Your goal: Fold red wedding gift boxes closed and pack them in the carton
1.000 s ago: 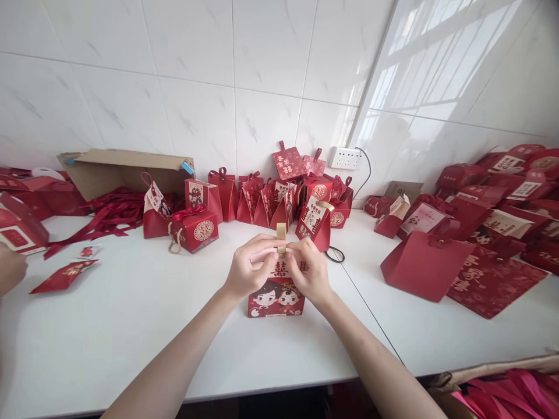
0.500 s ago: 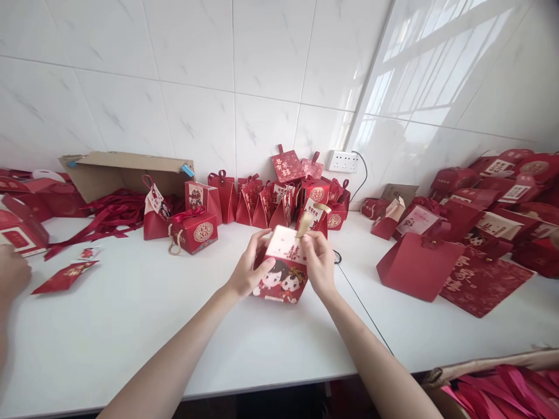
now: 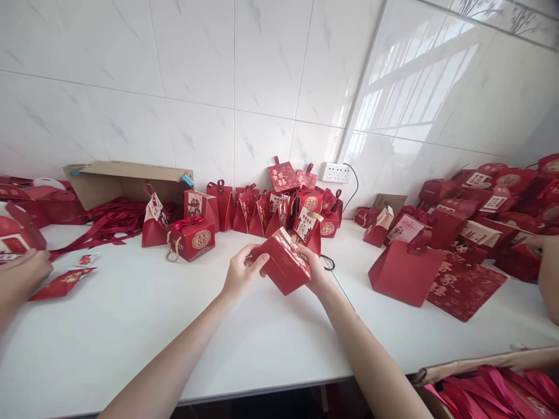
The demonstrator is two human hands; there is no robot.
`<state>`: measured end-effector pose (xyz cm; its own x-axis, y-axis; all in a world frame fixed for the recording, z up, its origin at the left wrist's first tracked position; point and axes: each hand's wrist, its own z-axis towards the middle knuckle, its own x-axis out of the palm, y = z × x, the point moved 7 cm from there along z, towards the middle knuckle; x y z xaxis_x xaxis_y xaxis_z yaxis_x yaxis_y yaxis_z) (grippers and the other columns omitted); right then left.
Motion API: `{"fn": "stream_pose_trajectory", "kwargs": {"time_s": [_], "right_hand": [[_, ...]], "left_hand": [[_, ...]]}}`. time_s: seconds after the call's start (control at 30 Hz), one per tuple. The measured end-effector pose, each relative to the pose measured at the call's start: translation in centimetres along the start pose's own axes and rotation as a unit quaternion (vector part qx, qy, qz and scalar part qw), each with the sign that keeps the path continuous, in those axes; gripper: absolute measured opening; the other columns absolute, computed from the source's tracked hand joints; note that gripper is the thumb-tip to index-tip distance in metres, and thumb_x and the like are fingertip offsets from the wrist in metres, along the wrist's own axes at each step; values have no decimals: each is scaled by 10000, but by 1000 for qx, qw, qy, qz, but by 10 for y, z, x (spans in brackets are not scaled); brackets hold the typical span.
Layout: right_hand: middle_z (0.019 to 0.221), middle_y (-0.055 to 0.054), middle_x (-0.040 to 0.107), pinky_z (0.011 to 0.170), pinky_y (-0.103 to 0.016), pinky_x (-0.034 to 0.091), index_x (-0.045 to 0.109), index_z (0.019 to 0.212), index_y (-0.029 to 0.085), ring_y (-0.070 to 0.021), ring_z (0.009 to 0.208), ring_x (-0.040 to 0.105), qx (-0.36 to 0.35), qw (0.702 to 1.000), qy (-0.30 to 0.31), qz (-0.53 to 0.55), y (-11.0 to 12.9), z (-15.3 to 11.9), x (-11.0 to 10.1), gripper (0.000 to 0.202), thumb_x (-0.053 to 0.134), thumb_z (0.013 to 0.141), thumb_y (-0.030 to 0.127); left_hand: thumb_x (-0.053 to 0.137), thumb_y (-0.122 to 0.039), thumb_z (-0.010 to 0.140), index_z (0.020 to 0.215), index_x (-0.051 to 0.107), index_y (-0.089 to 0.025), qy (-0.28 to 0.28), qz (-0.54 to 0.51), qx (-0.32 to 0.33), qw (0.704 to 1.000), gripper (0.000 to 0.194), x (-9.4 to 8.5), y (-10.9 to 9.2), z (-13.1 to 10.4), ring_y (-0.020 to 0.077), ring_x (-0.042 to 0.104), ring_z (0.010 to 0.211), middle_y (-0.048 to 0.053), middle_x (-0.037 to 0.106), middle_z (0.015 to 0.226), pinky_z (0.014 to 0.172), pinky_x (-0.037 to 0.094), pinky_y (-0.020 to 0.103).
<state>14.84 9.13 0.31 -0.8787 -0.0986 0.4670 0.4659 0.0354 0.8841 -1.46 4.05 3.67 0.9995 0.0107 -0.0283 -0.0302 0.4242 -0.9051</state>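
Between both my hands, above the white table, is a small red gift box tilted with a plain red side towards me. My left hand is closed on its left edge, thumb on the near face. Gripping the right side is my right hand, its fingers partly hidden behind the box. The printed side of the box faces up and away, seen only as a strip. Just behind it stands a red and white gift box with a gold ribbon.
Finished-looking red gift boxes line the wall. A cardboard box with dark red ribbons stands left, a box of pink ribbons at lower right. Red boxes pile up at right. Other people's hands show at both edges.
The box in my hands has turned, so its printed couple face has swung away and a plain red side shows. Another person's hand has come into view at the right edge.
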Motion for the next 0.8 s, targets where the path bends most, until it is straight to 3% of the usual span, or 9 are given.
{"fn": "stream_pose_trajectory", "kwargs": {"time_s": [0.2,0.27,0.37,0.43,0.5,0.6,0.7,0.8], "right_hand": [[723,-19,649,552,-305,512,535,911,172,-198,624,635,-26,1000,-8,-14,5,-1,0,283,624,670,292],[798,-14,648,578,-314,521,491,1023,193,-199,663,642,-48,998,-23,-18,16,-4,-4,392,621,662,273],[985,-28,628,703,-348,530,323,1236,246,-202,814,639,-172,981,2,-88,42,-24,-1,635,635,682,251],[1055,-55,604,767,-363,516,220,1308,256,-200,891,620,-265,949,30,-166,52,-47,7,688,615,745,266],[1110,-91,575,815,-369,499,224,1318,241,-199,956,600,-309,923,25,-228,50,-71,8,607,561,815,287],[1139,-116,556,845,-363,491,274,1299,222,-198,999,588,-303,913,-35,-270,37,-108,-5,500,513,867,304],[1065,-94,598,811,-338,504,363,1238,211,-201,958,602,-279,907,-82,-305,34,-159,-20,392,492,885,322],[838,-40,630,672,-265,503,552,977,195,-174,763,613,-272,866,-144,-395,49,-227,-27,169,453,902,310]], "left_hand": [[584,-519,762,834,542,-142,-1,-41,-25,999,387,0,4,0,134,602,530,21,640,702,535,515,269],[512,-602,769,925,530,-146,30,-72,-17,997,483,4,8,0,166,641,651,52,660,787,608,532,288],[503,-677,720,1211,394,-186,96,-114,-12,989,702,16,13,-3,222,645,904,104,637,1055,735,533,319],[605,-613,684,1257,365,-197,147,-83,-24,985,748,27,15,-8,244,629,959,114,622,1113,777,524,337],[616,-532,718,1133,506,-160,188,-9,-33,982,568,37,16,-13,249,632,931,110,659,1038,788,515,350],[533,-466,795,902,619,-134,205,79,-3,976,359,47,4,-22,234,640,824,87,692,878,744,514,341],[525,-387,808,890,636,-145,219,98,71,968,279,61,-25,-38,213,641,776,66,694,841,704,516,305],[536,-312,802,956,651,-181,317,80,131,936,232,90,-58,-69,191,638,720,46,696,818,682,523,279]]}}
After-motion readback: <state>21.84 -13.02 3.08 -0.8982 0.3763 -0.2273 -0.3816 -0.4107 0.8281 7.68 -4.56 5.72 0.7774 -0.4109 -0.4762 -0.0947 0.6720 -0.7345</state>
